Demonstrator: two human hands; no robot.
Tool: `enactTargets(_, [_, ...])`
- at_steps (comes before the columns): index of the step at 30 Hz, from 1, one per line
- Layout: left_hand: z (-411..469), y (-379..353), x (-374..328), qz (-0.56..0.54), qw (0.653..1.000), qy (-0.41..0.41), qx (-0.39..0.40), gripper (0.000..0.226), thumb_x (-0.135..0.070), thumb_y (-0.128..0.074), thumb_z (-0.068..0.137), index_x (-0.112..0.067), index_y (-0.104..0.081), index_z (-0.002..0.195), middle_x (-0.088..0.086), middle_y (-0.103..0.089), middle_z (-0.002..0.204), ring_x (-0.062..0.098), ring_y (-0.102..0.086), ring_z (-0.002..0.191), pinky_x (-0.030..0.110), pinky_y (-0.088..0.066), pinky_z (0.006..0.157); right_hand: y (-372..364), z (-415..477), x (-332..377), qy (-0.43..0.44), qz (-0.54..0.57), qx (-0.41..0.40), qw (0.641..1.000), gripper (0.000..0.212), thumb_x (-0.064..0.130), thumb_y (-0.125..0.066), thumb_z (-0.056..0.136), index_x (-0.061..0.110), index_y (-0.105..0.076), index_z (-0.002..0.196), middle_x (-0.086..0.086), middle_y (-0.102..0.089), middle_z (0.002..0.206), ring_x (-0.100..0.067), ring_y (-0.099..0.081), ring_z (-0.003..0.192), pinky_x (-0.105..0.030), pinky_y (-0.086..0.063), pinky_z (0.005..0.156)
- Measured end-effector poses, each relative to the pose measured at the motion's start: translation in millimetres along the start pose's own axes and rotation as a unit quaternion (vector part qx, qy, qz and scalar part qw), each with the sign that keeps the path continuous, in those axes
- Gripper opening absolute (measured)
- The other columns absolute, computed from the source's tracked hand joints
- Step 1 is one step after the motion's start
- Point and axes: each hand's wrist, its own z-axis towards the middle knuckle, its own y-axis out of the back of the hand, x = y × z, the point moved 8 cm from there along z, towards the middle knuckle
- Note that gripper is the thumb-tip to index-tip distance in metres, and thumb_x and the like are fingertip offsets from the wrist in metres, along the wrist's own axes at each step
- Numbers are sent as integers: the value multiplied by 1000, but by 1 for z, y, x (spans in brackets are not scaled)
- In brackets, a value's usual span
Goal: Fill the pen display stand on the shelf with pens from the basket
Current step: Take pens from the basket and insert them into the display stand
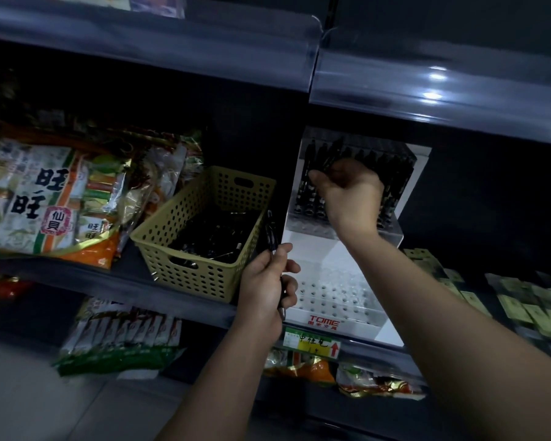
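A white two-tier pen display stand point(328, 259) sits on the shelf. Its upper tier holds several black pens point(312, 198); the lower tier's holes point(328, 297) show no pens. My right hand point(350, 195) reaches into the upper tier with its fingers curled around a black pen among the standing ones. My left hand point(268, 284) grips a black pen point(271, 230) upright in front of the stand's left edge. A yellow perforated basket point(204, 230) to the left holds several dark pens.
Snack bags point(45, 198) fill the shelf left of the basket. Small green-gold packets point(522, 300) lie right of the stand. The upper shelf edge point(427, 100) overhangs the stand. More snack packs point(121, 338) sit on the lower shelf. A price label point(312, 342) hangs below the stand.
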Motion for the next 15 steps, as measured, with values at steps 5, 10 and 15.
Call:
enactTargets(5, [0, 2, -1, -3, 1000, 3, -2, 15, -17, -50, 98, -12, -64, 100, 0, -51, 67, 8, -37, 42, 18, -23, 35, -12, 2, 2, 21, -52, 26, 998, 19, 23, -77, 78, 6, -70, 84, 2, -62, 73, -14, -60, 72, -24, -45, 64])
enactTargets(10, [0, 2, -2, -9, 1000, -2, -3, 15, -16, -50, 98, -11, -64, 99, 0, -51, 66, 7, -37, 42, 18, -22, 35, -20, 0, -1, 33, -115, 45, 992, 23, 28, -75, 80, 6, -71, 87, -6, -71, 82, -16, -60, 73, -23, -40, 61])
enactTargets(15, [-1, 2, -2, -9, 1000, 2, -1, 15, -16, -49, 98, -12, -64, 101, 0, -51, 66, 7, -37, 42, 18, -23, 35, -25, -1, 3, 64, -165, 53, 983, 26, 32, -73, 81, 6, -71, 82, -10, -71, 75, -24, -64, 73, -28, -45, 62])
